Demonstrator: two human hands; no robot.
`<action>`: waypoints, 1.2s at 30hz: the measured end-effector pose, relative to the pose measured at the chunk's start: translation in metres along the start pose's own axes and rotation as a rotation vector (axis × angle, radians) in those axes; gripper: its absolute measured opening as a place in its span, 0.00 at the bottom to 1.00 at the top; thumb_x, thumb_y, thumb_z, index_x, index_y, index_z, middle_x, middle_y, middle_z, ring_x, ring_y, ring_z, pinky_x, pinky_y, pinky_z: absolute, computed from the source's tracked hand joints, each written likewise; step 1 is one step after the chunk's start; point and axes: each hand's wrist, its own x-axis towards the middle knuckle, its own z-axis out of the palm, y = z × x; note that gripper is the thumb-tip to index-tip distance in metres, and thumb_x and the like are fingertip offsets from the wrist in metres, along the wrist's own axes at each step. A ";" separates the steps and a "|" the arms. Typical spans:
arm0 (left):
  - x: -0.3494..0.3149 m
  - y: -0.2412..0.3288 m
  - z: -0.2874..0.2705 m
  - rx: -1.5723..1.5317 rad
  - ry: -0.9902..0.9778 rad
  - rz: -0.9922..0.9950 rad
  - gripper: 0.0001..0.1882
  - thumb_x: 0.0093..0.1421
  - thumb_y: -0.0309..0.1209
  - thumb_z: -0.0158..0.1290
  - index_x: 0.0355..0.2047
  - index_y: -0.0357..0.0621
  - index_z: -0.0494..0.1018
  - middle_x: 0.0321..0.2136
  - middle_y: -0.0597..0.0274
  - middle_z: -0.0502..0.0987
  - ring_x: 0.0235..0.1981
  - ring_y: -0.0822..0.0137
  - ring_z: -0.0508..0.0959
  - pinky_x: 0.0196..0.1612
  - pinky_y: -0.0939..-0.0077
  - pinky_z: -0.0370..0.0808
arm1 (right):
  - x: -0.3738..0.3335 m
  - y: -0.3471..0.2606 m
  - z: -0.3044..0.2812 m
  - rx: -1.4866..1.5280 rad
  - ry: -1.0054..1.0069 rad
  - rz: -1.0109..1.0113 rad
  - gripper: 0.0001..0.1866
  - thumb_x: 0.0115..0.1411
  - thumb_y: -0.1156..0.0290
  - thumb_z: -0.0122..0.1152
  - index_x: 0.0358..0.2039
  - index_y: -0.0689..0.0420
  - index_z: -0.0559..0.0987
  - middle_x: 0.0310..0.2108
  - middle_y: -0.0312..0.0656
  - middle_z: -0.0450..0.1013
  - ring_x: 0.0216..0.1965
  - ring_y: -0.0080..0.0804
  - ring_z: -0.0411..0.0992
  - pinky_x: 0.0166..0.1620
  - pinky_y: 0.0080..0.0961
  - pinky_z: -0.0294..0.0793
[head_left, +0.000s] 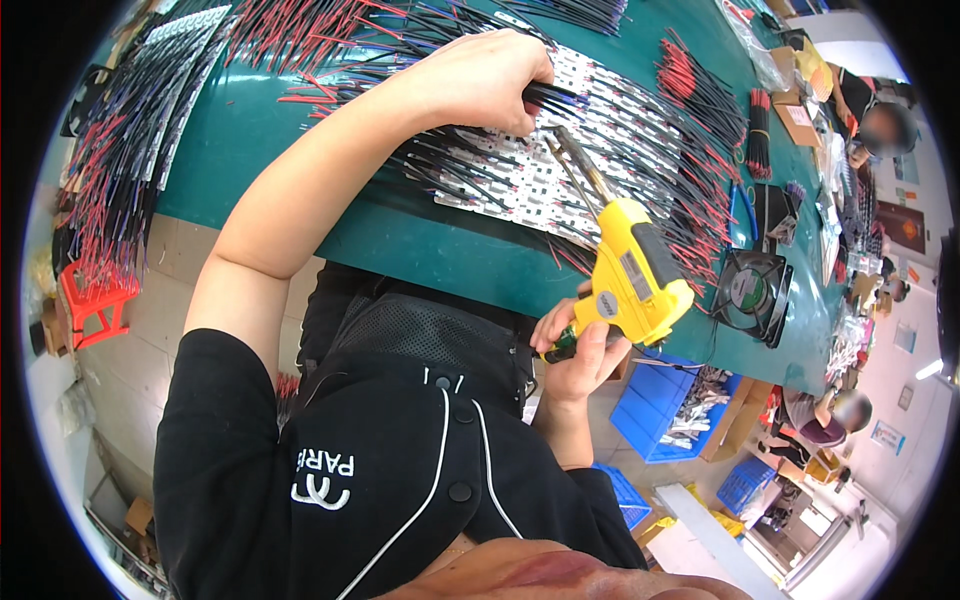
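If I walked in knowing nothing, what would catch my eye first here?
Probably the bright yellow soldering gun in the right hand, its tip aimed at white strips on the green table. Next, the left hand pinching black wires over those strips, with red and black wires heaped at the table's far left.

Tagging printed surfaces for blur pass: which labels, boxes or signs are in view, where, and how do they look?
Label: round, white, on the side of the yellow soldering gun in the right hand.
Label: grey rectangle, on the gun's top.
Fan sticker: round, green, centre of the black fan.
Cardboard box: brown, table's far right.
Wall sign: dark rectangle, right edge.
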 end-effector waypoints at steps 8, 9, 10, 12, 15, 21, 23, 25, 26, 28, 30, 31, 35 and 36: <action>0.001 -0.005 0.002 0.004 0.029 0.055 0.11 0.40 0.28 0.58 0.22 0.33 0.73 0.20 0.48 0.72 0.25 0.54 0.74 0.31 0.68 0.70 | -0.006 0.000 -0.005 0.041 0.013 -0.026 0.28 0.60 0.55 0.48 0.47 0.69 0.59 0.15 0.42 0.62 0.12 0.26 0.60 0.15 0.20 0.64; 0.000 -0.007 0.002 -0.021 0.024 0.069 0.11 0.40 0.28 0.58 0.23 0.33 0.73 0.20 0.49 0.72 0.25 0.54 0.74 0.31 0.69 0.70 | -0.007 0.000 -0.005 0.041 0.012 -0.026 0.28 0.60 0.55 0.48 0.47 0.69 0.59 0.15 0.42 0.62 0.12 0.26 0.60 0.15 0.20 0.64; 0.000 -0.008 0.001 -0.047 0.018 0.083 0.11 0.40 0.29 0.59 0.23 0.33 0.73 0.20 0.49 0.72 0.24 0.55 0.74 0.31 0.69 0.70 | -0.007 0.001 -0.004 0.033 0.009 -0.026 0.26 0.61 0.55 0.48 0.45 0.68 0.59 0.15 0.42 0.62 0.12 0.26 0.61 0.15 0.20 0.64; 0.000 -0.006 -0.001 -0.066 0.005 0.079 0.11 0.40 0.29 0.59 0.23 0.34 0.73 0.20 0.50 0.72 0.24 0.55 0.73 0.30 0.70 0.70 | -0.008 0.002 -0.004 0.026 0.005 -0.025 0.25 0.61 0.55 0.48 0.44 0.66 0.60 0.16 0.42 0.62 0.13 0.27 0.61 0.15 0.21 0.65; 0.000 -0.005 -0.002 -0.090 -0.026 0.060 0.11 0.40 0.28 0.59 0.23 0.34 0.73 0.19 0.50 0.72 0.23 0.56 0.72 0.30 0.70 0.69 | -0.008 0.003 -0.004 0.036 -0.016 -0.004 0.25 0.61 0.56 0.48 0.45 0.66 0.59 0.16 0.43 0.63 0.13 0.27 0.61 0.16 0.20 0.65; 0.001 -0.011 0.005 -0.064 0.013 0.113 0.10 0.40 0.28 0.58 0.22 0.34 0.73 0.18 0.51 0.71 0.22 0.55 0.72 0.29 0.69 0.69 | -0.008 0.007 -0.002 0.022 -0.015 0.003 0.24 0.61 0.57 0.48 0.44 0.66 0.59 0.16 0.43 0.63 0.13 0.27 0.61 0.16 0.20 0.65; 0.001 -0.010 0.005 -0.055 0.025 0.119 0.10 0.40 0.27 0.59 0.22 0.34 0.73 0.18 0.51 0.71 0.23 0.55 0.73 0.29 0.68 0.69 | -0.008 0.008 -0.003 0.035 -0.016 0.007 0.23 0.61 0.58 0.48 0.44 0.66 0.59 0.16 0.43 0.63 0.13 0.27 0.61 0.16 0.20 0.65; 0.000 -0.009 0.004 -0.025 0.000 0.101 0.11 0.40 0.28 0.59 0.24 0.35 0.74 0.21 0.52 0.72 0.27 0.55 0.73 0.33 0.68 0.70 | -0.009 0.008 -0.001 0.034 -0.013 0.005 0.23 0.61 0.57 0.48 0.44 0.66 0.59 0.16 0.43 0.63 0.13 0.27 0.61 0.16 0.20 0.65; 0.000 -0.009 0.003 -0.025 0.001 0.102 0.11 0.40 0.28 0.59 0.24 0.35 0.74 0.21 0.52 0.72 0.27 0.55 0.73 0.33 0.68 0.70 | -0.009 0.008 -0.001 0.032 -0.010 0.003 0.23 0.61 0.57 0.48 0.43 0.66 0.59 0.16 0.43 0.63 0.13 0.27 0.61 0.16 0.20 0.65; -0.001 -0.008 0.004 0.019 0.024 0.120 0.12 0.41 0.28 0.59 0.27 0.37 0.74 0.24 0.54 0.73 0.31 0.55 0.73 0.37 0.67 0.70 | -0.007 0.007 0.000 0.012 0.001 0.006 0.25 0.61 0.57 0.48 0.45 0.68 0.58 0.16 0.42 0.63 0.12 0.26 0.61 0.16 0.20 0.65; -0.001 -0.006 0.003 0.017 -0.007 0.087 0.12 0.41 0.29 0.59 0.27 0.38 0.74 0.25 0.54 0.73 0.32 0.55 0.73 0.38 0.67 0.69 | -0.006 0.004 0.001 -0.009 0.009 0.006 0.27 0.61 0.56 0.48 0.46 0.69 0.58 0.15 0.42 0.62 0.12 0.25 0.61 0.15 0.19 0.64; -0.002 -0.006 0.002 0.014 -0.037 0.052 0.12 0.41 0.29 0.60 0.27 0.38 0.74 0.26 0.55 0.73 0.33 0.55 0.72 0.39 0.67 0.69 | -0.005 0.002 0.003 0.005 0.036 0.002 0.30 0.60 0.56 0.48 0.48 0.71 0.56 0.15 0.41 0.62 0.12 0.25 0.60 0.15 0.19 0.64; -0.001 -0.006 0.003 0.005 -0.037 0.064 0.12 0.41 0.29 0.60 0.27 0.38 0.74 0.26 0.54 0.73 0.33 0.55 0.72 0.39 0.67 0.69 | -0.007 0.002 -0.004 0.058 0.086 -0.021 0.34 0.60 0.54 0.48 0.53 0.72 0.53 0.14 0.40 0.62 0.11 0.23 0.59 0.14 0.18 0.63; -0.002 -0.006 0.002 0.009 -0.029 0.069 0.12 0.41 0.29 0.60 0.27 0.38 0.74 0.26 0.54 0.73 0.33 0.55 0.72 0.39 0.67 0.69 | -0.007 0.002 -0.004 0.075 0.076 -0.024 0.34 0.60 0.55 0.48 0.53 0.72 0.54 0.14 0.40 0.62 0.11 0.23 0.59 0.14 0.18 0.63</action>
